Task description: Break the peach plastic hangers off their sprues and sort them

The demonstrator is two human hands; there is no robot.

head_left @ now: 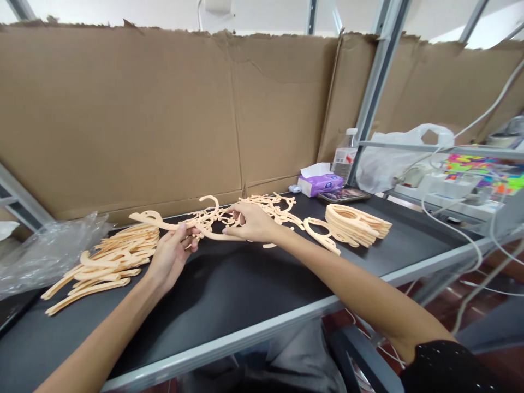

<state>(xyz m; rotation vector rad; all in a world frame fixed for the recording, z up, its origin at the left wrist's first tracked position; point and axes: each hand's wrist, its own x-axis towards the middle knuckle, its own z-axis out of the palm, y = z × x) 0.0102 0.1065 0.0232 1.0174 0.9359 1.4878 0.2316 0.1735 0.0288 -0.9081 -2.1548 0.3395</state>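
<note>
A beige plastic clothes hanger [153, 219] is held up over the middle of the black table, its hook pointing upward. My left hand [172, 255] is closed on it left of its centre, thumb and fingers pinching the bar. On its other side, my right hand [257, 222] grips the right arm, with the fingertips partly hidden behind the palm. Behind both hands lies a loose heap of beige hanger parts [282, 204], partly covered by the right hand. To the left is a pile of long beige hanger pieces [117, 248].
Stacked beige hanger pieces [356, 221] lie on the right. Beyond them are a phone [344, 194], a purple tissue pack [321, 184] and a water bottle [344, 158]. Clear plastic wrap [49, 254] covers the left side. Cardboard [135, 120] walls the back. White cables hang at right.
</note>
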